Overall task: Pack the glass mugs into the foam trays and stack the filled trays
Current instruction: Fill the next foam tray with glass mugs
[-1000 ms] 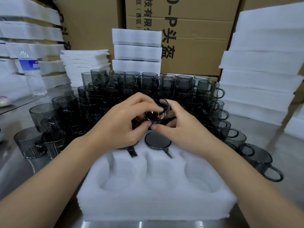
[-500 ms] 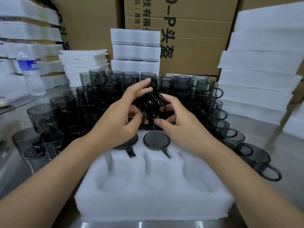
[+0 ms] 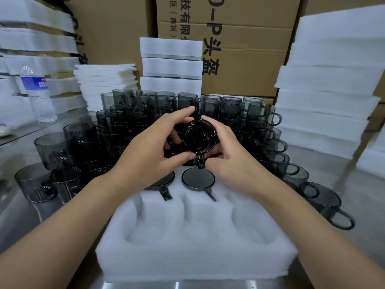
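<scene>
Item 1: glass mug (image 3: 199, 139), dark smoked glass, held in the air above the far edge of the foam tray (image 3: 195, 247). It lies on its side with a round end toward the camera and its handle pointing down. The left hand (image 3: 145, 155) and right hand (image 3: 231, 159) grip it from either side, the fingers (image 3: 210, 123) of both curled round its wall.

Item 2: foam tray, white, on the metal tabletop (image 3: 354, 195), nearest the person. Two seated mugs (image 3: 198, 181) stand upside down in its far row, flat bases up, with their handles lying in slots toward the camera. The three near pockets show bare foam. The far right pocket is hidden by the right hand.

Item 3: loose mugs (image 3: 87, 142), same smoked glass, massed and stacked on the tabletop behind and on both sides of the tray.

Item 4: cardboard boxes (image 3: 239, 59) at the back. Large black print reads "头盔", with "–P" above it. Smaller print reads "技有限" and "(西区)", cut off at the top edge.

Item 5: foam stacks (image 3: 325, 101), white, at right, centre and left. A pile of thin foam sheets (image 3: 106, 84) stands behind the mugs.

Item 6: water bottle (image 3: 37, 94), clear plastic, at far left. Its label is blue and the writing on it is too blurred to read.
</scene>
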The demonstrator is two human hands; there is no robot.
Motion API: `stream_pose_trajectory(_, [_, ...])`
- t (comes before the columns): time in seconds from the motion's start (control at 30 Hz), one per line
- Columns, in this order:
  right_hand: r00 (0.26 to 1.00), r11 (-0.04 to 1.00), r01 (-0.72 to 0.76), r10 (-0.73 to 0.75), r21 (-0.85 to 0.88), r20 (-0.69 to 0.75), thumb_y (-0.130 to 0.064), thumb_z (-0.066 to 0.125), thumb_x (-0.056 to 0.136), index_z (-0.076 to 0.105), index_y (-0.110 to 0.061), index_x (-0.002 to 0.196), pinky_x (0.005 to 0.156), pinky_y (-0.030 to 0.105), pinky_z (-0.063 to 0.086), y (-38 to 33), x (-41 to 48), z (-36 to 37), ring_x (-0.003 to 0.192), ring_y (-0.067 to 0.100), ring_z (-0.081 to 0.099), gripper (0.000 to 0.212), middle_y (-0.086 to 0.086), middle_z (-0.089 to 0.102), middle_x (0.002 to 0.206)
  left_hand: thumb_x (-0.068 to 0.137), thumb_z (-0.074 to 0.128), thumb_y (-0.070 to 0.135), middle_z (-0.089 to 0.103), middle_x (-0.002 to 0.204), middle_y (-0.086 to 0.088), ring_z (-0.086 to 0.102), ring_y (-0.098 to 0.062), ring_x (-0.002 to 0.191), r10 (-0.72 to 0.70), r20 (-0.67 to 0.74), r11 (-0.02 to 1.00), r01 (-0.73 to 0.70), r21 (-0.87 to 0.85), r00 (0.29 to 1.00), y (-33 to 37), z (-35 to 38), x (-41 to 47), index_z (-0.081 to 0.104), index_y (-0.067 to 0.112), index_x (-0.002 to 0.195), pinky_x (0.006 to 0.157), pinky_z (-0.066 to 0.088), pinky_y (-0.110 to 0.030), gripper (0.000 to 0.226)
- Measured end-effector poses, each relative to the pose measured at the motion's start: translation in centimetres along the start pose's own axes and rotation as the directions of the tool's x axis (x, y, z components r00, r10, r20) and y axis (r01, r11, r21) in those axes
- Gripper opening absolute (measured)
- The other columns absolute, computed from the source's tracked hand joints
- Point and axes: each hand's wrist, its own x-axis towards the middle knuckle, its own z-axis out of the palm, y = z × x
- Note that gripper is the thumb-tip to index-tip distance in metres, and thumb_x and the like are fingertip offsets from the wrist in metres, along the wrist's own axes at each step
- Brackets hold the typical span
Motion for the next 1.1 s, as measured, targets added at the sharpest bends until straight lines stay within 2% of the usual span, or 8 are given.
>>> stream_pose_trajectory(0.13, [1.0,1.0,-0.022,0.022,0.014,-0.001,-0.022,0.045,0.07,0.02,-0.046,0.145,0.074,0.018,0.045,-0.4,-0.01,0.04,0.079,-0.006,0.053,0.082,-0.017,0.031,0.136,0.072,0.059,0.054,0.047,0.126,0.028,0.056,-0.008,0.089,-0.002,-0.004,1.0,0.002,0.005,1.0,0.1,0.0,-0.02,0.025,0.052,0.137,0.074,0.05,-0.025,0.073])
stream_pose_trajectory(0.37, [1.0,0.999,-0.024,0.025,0.044,-0.016,-0.023,0.043,0.069,0.023,-0.045,0.144,0.084,0.026,0.042,-0.27,0.04,0.13,0.083,-0.003,0.05,0.08,-0.012,0.036,0.138,0.074,0.059,0.054,0.047,0.124,0.027,0.055,-0.004,0.088,-0.008,0.001,1.0,0.008,0.017,1.0,-0.11,0.06,0.0,0.025,0.052,0.137,0.072,0.05,-0.023,0.072])
stream_pose_trajectory(0.53, [0.999,0.999,-0.023,0.024,0.032,-0.023,-0.026,0.042,0.071,0.019,-0.042,0.147,0.086,0.019,0.034,-0.36,-0.1,-0.02,0.09,-0.011,0.044,0.081,-0.018,0.031,0.139,0.075,0.056,0.056,0.048,0.121,0.025,0.055,-0.003,0.088,-0.01,0.01,1.0,0.009,0.03,1.0,-0.16,0.07,-0.09,0.024,0.052,0.138,0.071,0.05,-0.024,0.071])
stream_pose_trajectory(0.67, [0.999,1.0,-0.027,0.028,0.011,-0.027,-0.03,0.042,0.074,0.019,-0.043,0.147,0.08,0.018,0.036,-0.54,-0.21,0.01,0.081,-0.009,0.049,0.078,-0.02,0.032,0.134,0.076,0.056,0.056,0.048,0.119,0.025,0.054,-0.001,0.089,-0.005,0.015,0.999,0.004,0.049,1.0,-0.2,0.01,-0.12,0.025,0.052,0.138,0.071,0.049,-0.02,0.071])
stream_pose_trajectory(0.77, [0.998,0.998,-0.02,0.017,-0.051,-0.059,-0.036,0.046,0.076,0.024,-0.045,0.145,0.077,0.019,0.041,-0.63,-0.23,0.1,0.081,0.001,0.053,0.073,-0.02,0.035,0.129,0.076,0.056,0.056,0.048,0.117,0.024,0.055,-0.003,0.09,-0.001,0.016,0.999,0.0,0.054,1.0,-0.19,-0.07,-0.16,0.025,0.051,0.138,0.071,0.049,-0.02,0.07])
stream_pose_trajectory(0.87, [0.995,0.995,-0.004,-0.006,-0.102,-0.096,-0.048,0.055,0.078,0.028,-0.045,0.141,0.08,0.021,0.043,-0.59,-0.27,0.16,0.081,-0.001,0.053,0.069,-0.018,0.037,0.128,0.077,0.054,0.055,0.05,0.116,0.022,0.055,-0.005,0.089,0.001,0.01,0.999,-0.002,0.05,1.0,-0.04,-0.13,-0.17,0.029,0.049,0.138,0.07,0.051,-0.025,0.066])
stream_pose_trajectory(1.0, [0.994,0.992,0.01,-0.024,-0.125,-0.11,-0.053,0.068,0.074,0.038,-0.044,0.135,0.088,0.029,0.046,-0.51,-0.16,0.11,0.095,0.0,0.05,0.068,-0.016,0.045,0.128,0.075,0.057,0.051,0.052,0.116,0.022,0.058,-0.009,0.084,0.019,-0.006,1.0,-0.019,0.022,1.0,0.23,-0.22,-0.28,0.034,0.05,0.133,0.067,0.052,-0.028,0.062])
stream_pose_trajectory(1.1, [0.991,0.99,0.017,-0.035,-0.14,-0.128,-0.056,0.075,0.063,0.055,-0.046,0.117,0.074,0.017,0.042,-0.59,0.0,-0.78,0.08,-0.008,0.055,0.058,-0.019,0.059,0.109,0.071,0.065,0.053,0.053,0.12,0.027,0.06,-0.013,0.081,0.034,0.001,0.999,-0.034,-0.017,0.999,0.3,-0.41,-0.33,0.035,0.05,0.134,0.067,0.051,-0.024,0.069])
